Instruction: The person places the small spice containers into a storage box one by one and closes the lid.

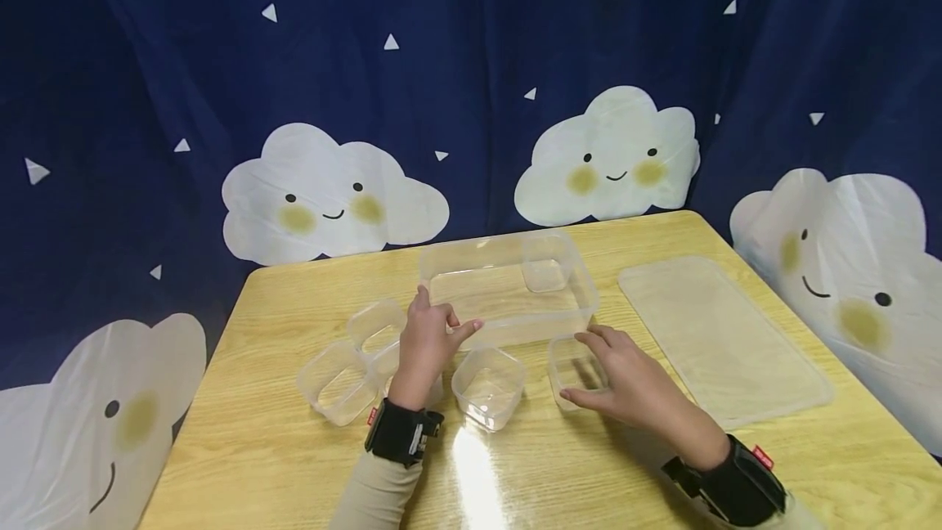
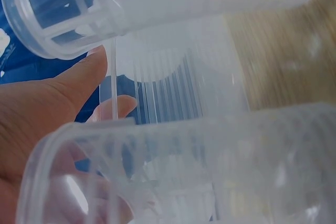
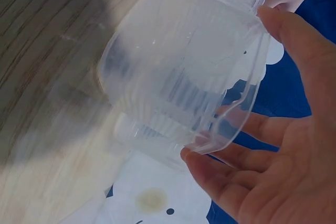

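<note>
Head: right hand [image 1: 633, 387] fingers curled round small tub [image 1: 572, 362]; left hand [image 1: 427, 342] pinches big tray [image 1: 508, 289] near rim. Lid [image 1: 721, 338] to the right.
L wrist: thumb [image 2: 79, 74] on tray wall, tubs crowd view.
R wrist: fingers [image 3: 231, 179] cup tub rim.

A flat clear lid [image 1: 721, 338] lies at the right on the wooden table [image 1: 257, 448]. Behind, a navy curtain [image 1: 471, 39] shows smiling clouds, perhaps printed.
</note>
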Demonstrator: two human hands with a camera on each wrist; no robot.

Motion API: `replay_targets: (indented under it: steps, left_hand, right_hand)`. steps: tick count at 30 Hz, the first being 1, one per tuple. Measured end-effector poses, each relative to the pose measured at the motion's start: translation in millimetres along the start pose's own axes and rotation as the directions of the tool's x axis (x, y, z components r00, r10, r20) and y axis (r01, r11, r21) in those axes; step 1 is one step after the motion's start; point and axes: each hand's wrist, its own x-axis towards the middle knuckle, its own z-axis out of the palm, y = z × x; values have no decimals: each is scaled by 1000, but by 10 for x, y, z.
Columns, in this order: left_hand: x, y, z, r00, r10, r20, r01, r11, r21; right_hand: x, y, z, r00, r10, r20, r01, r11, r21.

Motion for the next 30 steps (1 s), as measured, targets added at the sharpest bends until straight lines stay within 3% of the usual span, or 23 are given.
replay_targets:
  steps: [6,21,30]
  left_hand:
    - [-31,-7,-13,1000,7,-2,-7,1000,-12]
    - [-8,-11,-12,1000,7,4,-7,1000,-14]
    - [-7,-17,2,1000,13,-1,-13,1000,-8]
  right_hand:
    - [2,-6,-62,999,-24,-47,24,1000,-14]
    - [86,-54,-481,992,-55,-111,52,998,-30]
    - [259,-22,-709,981,-87,-173,85,996,-16]
